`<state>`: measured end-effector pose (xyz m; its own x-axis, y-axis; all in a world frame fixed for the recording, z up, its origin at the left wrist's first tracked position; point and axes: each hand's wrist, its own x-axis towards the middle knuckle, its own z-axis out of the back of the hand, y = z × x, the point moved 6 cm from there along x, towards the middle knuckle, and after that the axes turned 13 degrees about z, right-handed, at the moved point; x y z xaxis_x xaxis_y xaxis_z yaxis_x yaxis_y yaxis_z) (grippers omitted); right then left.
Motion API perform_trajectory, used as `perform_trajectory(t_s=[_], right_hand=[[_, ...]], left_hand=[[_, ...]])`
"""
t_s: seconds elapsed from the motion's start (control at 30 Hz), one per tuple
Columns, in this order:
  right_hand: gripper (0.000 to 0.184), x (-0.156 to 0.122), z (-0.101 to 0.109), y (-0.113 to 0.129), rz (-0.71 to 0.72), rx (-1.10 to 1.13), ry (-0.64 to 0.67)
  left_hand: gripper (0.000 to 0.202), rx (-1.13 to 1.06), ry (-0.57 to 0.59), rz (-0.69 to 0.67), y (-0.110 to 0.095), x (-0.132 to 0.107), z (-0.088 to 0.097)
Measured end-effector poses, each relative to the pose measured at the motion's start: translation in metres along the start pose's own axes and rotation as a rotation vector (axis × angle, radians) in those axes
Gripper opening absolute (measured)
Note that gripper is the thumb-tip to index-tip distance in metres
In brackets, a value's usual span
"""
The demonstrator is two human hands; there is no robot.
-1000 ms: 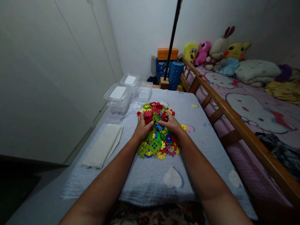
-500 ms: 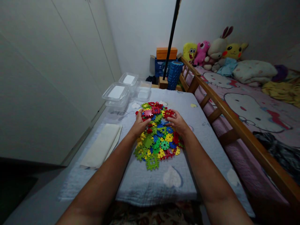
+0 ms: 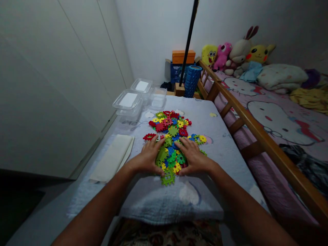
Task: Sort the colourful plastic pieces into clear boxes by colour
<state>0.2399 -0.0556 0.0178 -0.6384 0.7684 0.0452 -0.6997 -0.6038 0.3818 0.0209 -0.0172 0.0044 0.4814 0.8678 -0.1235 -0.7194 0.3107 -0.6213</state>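
Observation:
A loose pile of plastic interlocking pieces (image 3: 173, 131), in red, yellow, green and blue, lies in the middle of the cloth-covered table. Flat notched squares and flower-shaped discs make up the heap. On its left side rests my left hand (image 3: 149, 154), fingers spread against the pieces. My right hand (image 3: 193, 155) cups the opposite side, thumb and fingers apart. Between the two thumbs, a green square lattice piece (image 3: 168, 177) sits at the near edge of the pile. Pieces under my palms are hidden.
Clear plastic boxes with lids (image 3: 128, 101) stand at the table's back left. A folded cream cloth or sheet (image 3: 112, 159) lies on the left. Along the right runs a wooden bed rail (image 3: 246, 131). A black pole (image 3: 188, 44) rises behind the table, beside a blue foam roller (image 3: 192, 82).
Both hands have come back from the far part of the pile to its near sides. Some pieces now stick out left and right of the heap. The red pieces there have shifted.

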Motion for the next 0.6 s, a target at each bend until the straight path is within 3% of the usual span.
perform_trajectory(t_s=[0.07,0.2,0.43,0.6], right_hand=[[0.13,0.006,-0.003,0.001,-0.014,-0.021,-0.018],[0.107,0.018,0.004,-0.009,-0.023,-0.039,-0.113],[0.065,0.032,0.022,-0.032,-0.082,-0.067,-0.308],[0.037,0.035,0.036,-0.058,-0.244,-0.122,-0.479]], left_hand=[[0.145,0.042,-0.01,-0.009,-0.006,-0.001,-0.009],[0.133,0.017,-0.068,-0.033,-0.015,0.01,-0.013],[0.091,-0.048,-0.283,0.02,-0.019,0.043,0.004],[0.068,-0.027,-0.466,0.04,-0.027,0.055,0.014]])
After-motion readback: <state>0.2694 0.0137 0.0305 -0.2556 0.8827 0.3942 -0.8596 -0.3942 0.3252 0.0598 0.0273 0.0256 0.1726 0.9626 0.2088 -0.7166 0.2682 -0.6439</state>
